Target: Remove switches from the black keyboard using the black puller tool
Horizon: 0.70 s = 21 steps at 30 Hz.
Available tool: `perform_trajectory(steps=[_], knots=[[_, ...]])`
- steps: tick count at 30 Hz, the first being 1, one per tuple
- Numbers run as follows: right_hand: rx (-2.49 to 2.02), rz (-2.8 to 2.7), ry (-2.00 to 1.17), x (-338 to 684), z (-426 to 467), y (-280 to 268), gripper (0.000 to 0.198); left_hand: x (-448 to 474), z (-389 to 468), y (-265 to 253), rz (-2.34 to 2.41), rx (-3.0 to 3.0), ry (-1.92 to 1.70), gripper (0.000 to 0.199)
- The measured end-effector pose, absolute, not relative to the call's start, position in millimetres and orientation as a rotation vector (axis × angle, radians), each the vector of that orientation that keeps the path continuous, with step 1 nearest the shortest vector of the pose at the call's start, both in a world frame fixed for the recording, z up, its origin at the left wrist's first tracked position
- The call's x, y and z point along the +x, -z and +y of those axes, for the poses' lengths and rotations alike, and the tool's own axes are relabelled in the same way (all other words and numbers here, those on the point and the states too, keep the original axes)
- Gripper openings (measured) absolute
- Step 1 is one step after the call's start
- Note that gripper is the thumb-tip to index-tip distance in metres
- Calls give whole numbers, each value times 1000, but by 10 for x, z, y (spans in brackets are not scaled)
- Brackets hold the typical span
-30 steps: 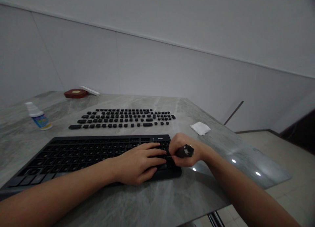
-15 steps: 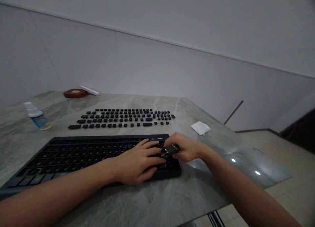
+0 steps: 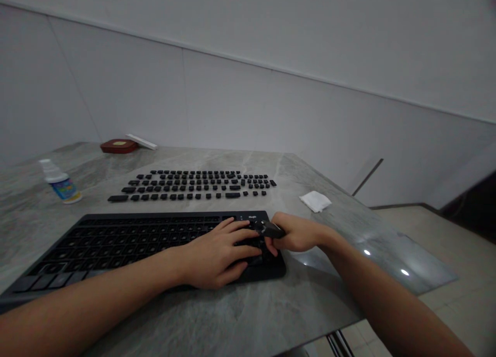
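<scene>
A black keyboard (image 3: 127, 236) lies across the near part of the table, most of its keycaps off and its sockets bare. My left hand (image 3: 217, 253) rests flat on the keyboard's right part with its fingers spread. At the right end, my right hand (image 3: 296, 232) is closed around a short black hand tool (image 3: 271, 229), whose tip is over the number-pad area by my left fingertips. The tool's exact kind cannot be made out. Beyond the keyboard, many loose black keycaps (image 3: 188, 182) lie in rows matching a keyboard layout.
A white spray bottle (image 3: 60, 181) with a blue label stands at the left. White folded tissue (image 3: 315, 201) lies at the right. Near the wall are a reddish-brown case (image 3: 119, 146) and a thin white object (image 3: 141, 141). The grey marble table (image 3: 232, 321) ends at the right.
My right hand has turned slightly and the tool is angled differently, its tip a little higher and farther back. My left hand stays in place.
</scene>
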State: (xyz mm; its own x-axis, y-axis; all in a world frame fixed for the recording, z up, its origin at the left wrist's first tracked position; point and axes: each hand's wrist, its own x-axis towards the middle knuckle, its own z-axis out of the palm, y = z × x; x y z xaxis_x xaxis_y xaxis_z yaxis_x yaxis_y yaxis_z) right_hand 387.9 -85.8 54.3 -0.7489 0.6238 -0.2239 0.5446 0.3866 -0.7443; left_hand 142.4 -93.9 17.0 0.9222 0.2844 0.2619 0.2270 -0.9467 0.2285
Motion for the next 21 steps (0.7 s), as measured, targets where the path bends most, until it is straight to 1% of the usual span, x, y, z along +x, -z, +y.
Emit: perform_trajectory(steps=[6,11,17,21], knots=[[-1102,-2561,-1306,3879,-872,-554,24,1432,-932,-189,378,2909,-394,43],[-1137,-2529,-1407,3871,-870,-601,25,1424,-926,-168,388,2909,-390,43],[-1448,-2354,-1610,3844,-869,-652,26,1428,-920,-154,399,2907,-370,45],[-1576,-2162,-1638,3833,-919,-586,22,1432,-921,-165,366,2908,-403,44]])
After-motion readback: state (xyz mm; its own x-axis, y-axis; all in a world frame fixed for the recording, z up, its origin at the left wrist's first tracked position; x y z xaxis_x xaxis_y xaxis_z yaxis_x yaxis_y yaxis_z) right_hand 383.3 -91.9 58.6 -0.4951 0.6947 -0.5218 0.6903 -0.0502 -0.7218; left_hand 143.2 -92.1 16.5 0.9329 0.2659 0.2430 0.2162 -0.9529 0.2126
